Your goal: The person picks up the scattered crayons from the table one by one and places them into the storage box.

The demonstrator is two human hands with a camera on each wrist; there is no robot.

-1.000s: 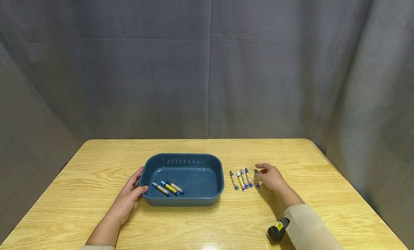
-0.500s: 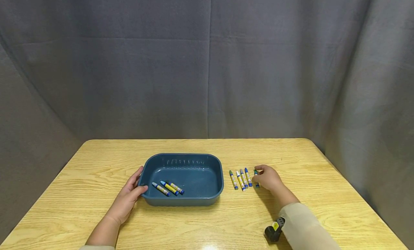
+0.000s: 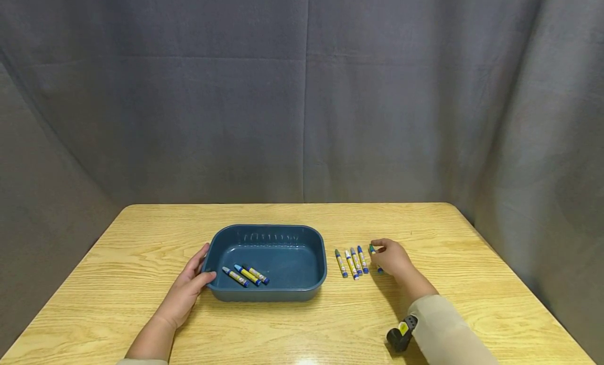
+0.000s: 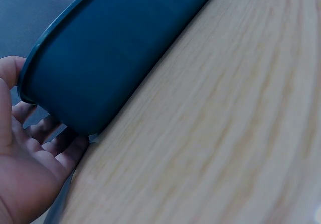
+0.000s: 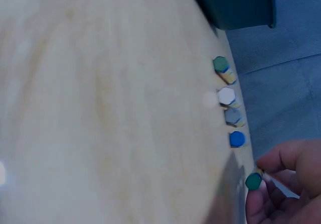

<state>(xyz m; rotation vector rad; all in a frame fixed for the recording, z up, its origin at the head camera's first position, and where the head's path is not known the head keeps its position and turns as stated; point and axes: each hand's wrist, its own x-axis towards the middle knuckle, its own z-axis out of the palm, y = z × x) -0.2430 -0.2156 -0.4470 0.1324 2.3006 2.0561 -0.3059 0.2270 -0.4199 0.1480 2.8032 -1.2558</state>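
Observation:
A dark blue plastic basin stands left of centre in the head view, with three crayons lying inside it. My left hand holds its left end, thumb over the rim and fingers against the outer wall, as the left wrist view also shows. On the right, my right hand pinches a green crayon between thumb and fingers, low over the table; part of it is hidden by the hand. Just left of that hand lie a darker green crayon, a white crayon, a grey crayon and a blue crayon.
The wooden table has its far edge near the grey curtain, which surrounds the back and sides. A black device with a yellow mark is strapped at my right wrist.
The green crayon's tip has lifted and the crayon has tilted in my right hand, whose fingers have moved slightly left around it. My left hand and the basin stay put.

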